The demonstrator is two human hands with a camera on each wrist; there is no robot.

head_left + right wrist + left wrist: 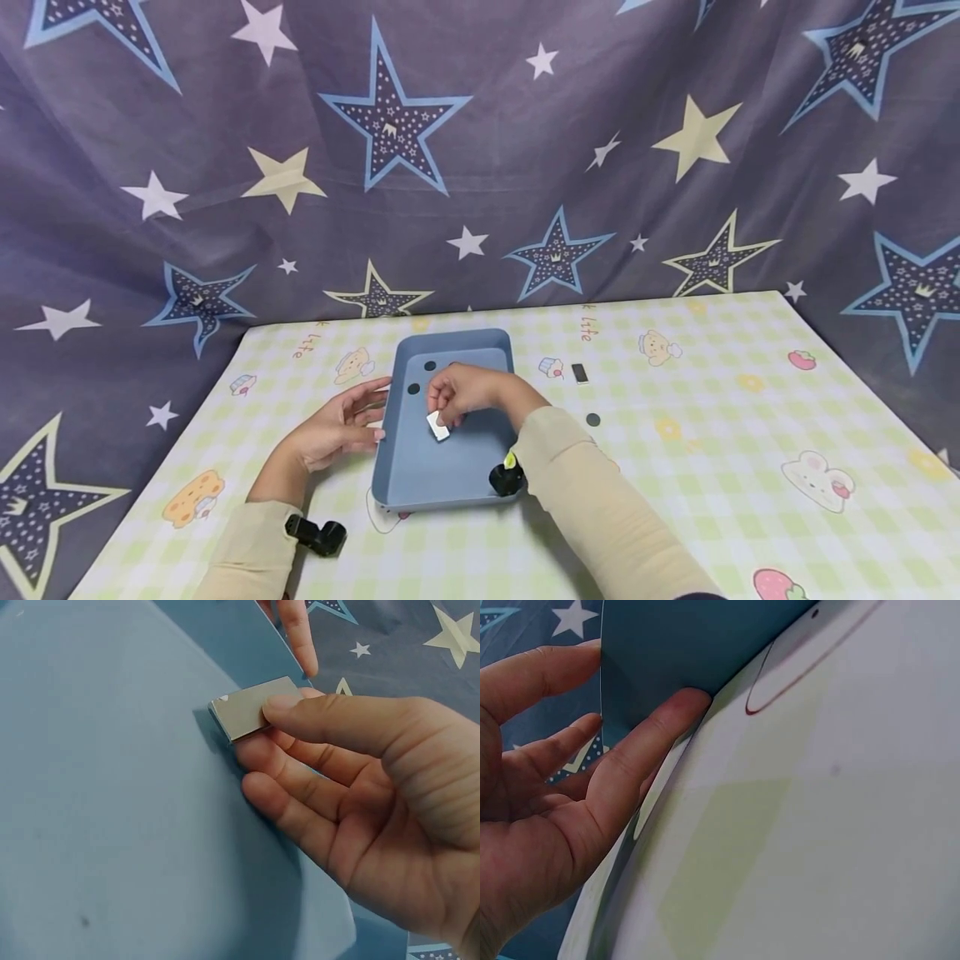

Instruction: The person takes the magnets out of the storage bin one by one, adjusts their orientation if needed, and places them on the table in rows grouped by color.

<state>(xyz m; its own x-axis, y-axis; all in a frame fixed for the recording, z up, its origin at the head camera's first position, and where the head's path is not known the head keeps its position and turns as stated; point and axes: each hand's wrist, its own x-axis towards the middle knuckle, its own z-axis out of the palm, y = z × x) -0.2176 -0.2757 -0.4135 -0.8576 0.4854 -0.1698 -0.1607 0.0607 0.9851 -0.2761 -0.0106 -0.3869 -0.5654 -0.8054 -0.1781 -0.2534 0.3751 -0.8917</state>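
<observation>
Blue tray (pixel 420 479) on worktop (pixel 720 517); left hand (pixel 333 429), fingers apart, touches tray's side — likely to steady it. Right hand (pixel 461 392) pinches small silvery block (pixel 244 711) between thumb and fingers, over tray's floor.

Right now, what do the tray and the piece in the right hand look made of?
Tray: probably molded plastic, satin blue-gray; even color, rounded corners, soft sheen. Silvery rectangular piece, pinched in the right hand: likely metal-faced, smooth; crisp edges, bright from the head view, duller up close. Core can't be told.
</observation>
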